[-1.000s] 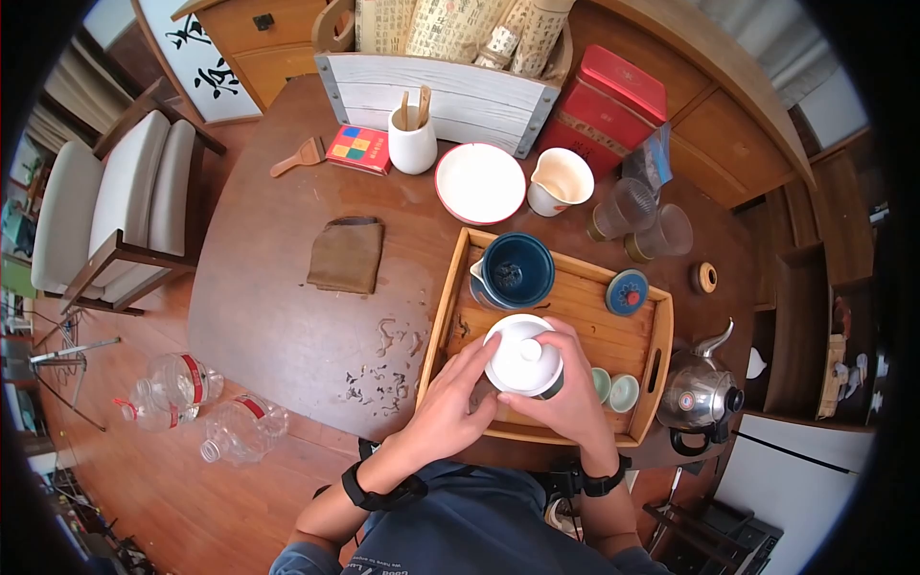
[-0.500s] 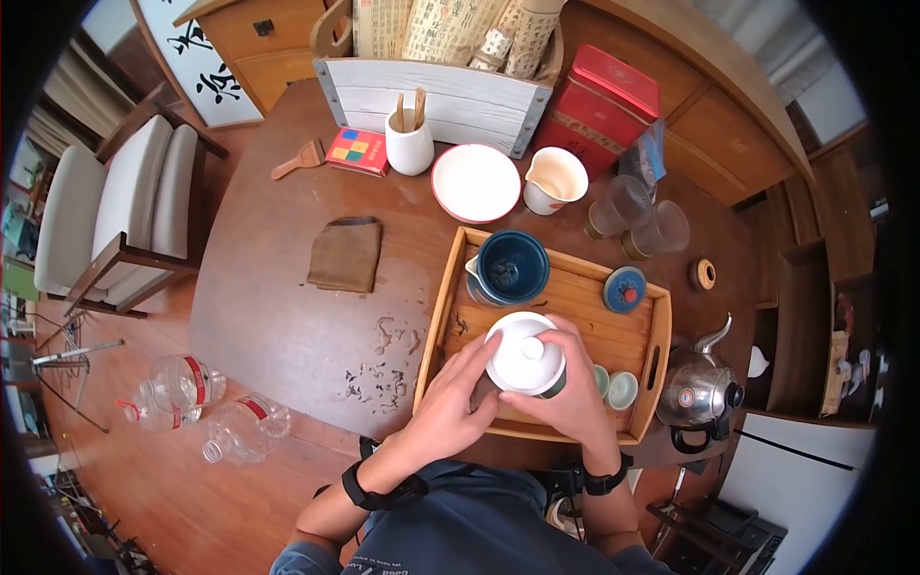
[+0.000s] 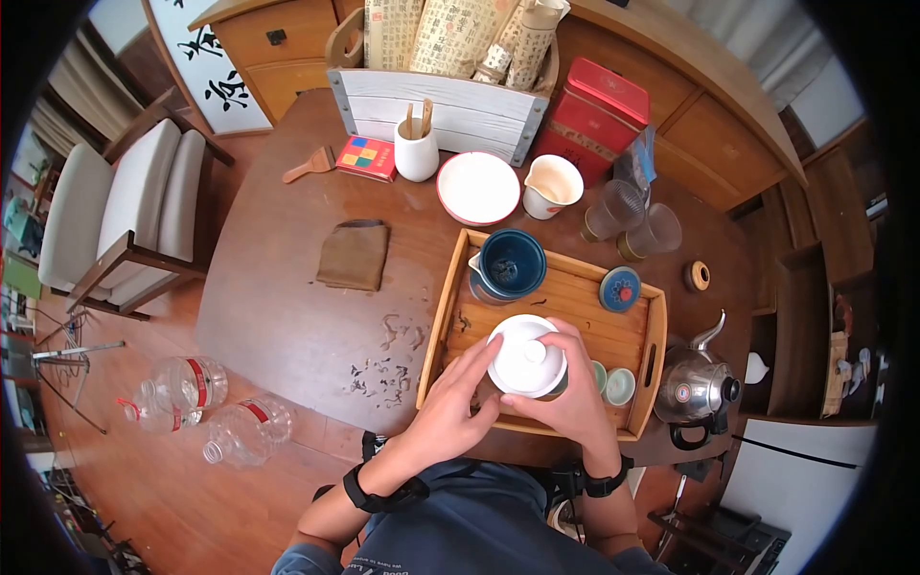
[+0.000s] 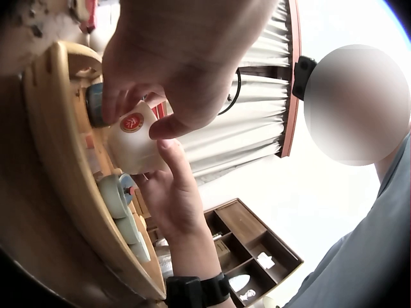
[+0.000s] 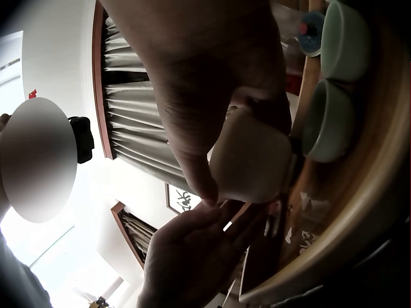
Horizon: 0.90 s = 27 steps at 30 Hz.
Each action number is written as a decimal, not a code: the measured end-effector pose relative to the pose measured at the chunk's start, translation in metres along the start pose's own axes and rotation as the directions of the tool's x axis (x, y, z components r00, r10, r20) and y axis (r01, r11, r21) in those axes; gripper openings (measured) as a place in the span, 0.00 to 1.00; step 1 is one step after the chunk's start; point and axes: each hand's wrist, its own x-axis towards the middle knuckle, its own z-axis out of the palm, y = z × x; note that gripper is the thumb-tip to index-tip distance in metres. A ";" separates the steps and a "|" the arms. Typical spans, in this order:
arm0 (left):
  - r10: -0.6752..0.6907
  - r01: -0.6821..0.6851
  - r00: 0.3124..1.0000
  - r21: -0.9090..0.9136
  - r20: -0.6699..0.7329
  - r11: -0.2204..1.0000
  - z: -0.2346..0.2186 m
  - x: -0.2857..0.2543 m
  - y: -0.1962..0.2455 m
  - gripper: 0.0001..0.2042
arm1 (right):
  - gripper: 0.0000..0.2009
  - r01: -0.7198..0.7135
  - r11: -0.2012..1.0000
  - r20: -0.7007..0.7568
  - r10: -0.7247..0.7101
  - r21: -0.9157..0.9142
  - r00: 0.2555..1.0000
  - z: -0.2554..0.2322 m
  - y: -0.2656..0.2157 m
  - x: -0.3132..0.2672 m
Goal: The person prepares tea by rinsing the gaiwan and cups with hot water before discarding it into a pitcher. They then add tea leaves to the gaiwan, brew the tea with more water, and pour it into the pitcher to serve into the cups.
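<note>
Both hands hold a white lidded gaiwan (image 3: 516,370) over the near part of the wooden tray (image 3: 577,305). My left hand (image 3: 454,395) grips its left side, with fingers along the lid's edge. On the opposite side, my right hand (image 3: 567,401) curls round the body, a finger reaching near the lid knob. A red round emblem shows on the gaiwan's wall (image 4: 115,147) in the left wrist view. Behind it on the tray stands a dark blue spouted pot (image 3: 525,251) with dark bits inside. Its blue lid (image 3: 613,295) lies to the right, and two pale green cups (image 3: 621,388) sit beside my right hand.
A steel kettle (image 3: 682,383) stands right of the tray. Wet dark leaves (image 3: 369,376) and a folded brown cloth (image 3: 353,257) lie to the left. Behind are a white plate (image 3: 477,188), a white pitcher (image 3: 550,203), clear glasses (image 3: 655,233) and a red tin (image 3: 599,115).
The head view has shifted slightly, so the table's things sit a little differently in the frame. Both hands keep the same grip on the gaiwan.
</note>
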 end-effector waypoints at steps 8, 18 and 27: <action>0.006 -0.006 1.000 -0.012 -0.004 1.000 0.000 -0.003 0.001 0.37 | 0.39 -0.002 1.000 -0.008 0.002 -0.005 1.000 -0.001 -0.004 -0.003; 0.020 -0.020 1.000 -0.005 -0.005 1.000 -0.001 -0.004 0.000 0.37 | 0.40 -0.009 1.000 -0.004 0.009 -0.012 1.000 -0.002 -0.006 -0.003; 0.023 -0.022 1.000 0.006 -0.022 1.000 0.000 -0.004 0.001 0.37 | 0.40 -0.026 1.000 0.002 0.026 -0.014 1.000 -0.003 -0.008 -0.004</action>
